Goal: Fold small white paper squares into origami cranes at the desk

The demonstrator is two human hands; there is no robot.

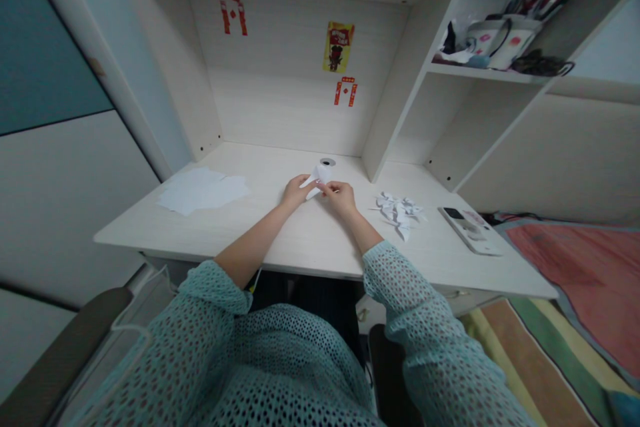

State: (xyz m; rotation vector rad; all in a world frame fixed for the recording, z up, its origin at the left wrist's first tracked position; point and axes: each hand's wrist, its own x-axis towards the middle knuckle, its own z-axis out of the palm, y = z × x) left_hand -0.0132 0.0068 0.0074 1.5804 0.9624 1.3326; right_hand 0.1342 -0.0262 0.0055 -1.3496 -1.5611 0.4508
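Over the middle of the desk I hold a piece of white paper (323, 172), which is creased or partly folded. Its left side is pinched in my left hand (296, 192). The fingers of my right hand (341, 197) close on its lower right edge, and both thumbs nearly meet there. My fingertips cover part of the paper, so its exact shape is unclear. Left of my hands lies a spread of flat white paper sheets (203, 190). To the right is a loose heap of small folded or twisted white paper pieces (399, 212).
A grey ring with a dark centre (327, 162) sits just beyond the paper. At the white desk's (240, 230) right end lies a flat white item with a dark window (470, 231). Cups holding scissors and pens (515, 40) stand on a shelf. A chair armrest (70, 353) is at lower left.
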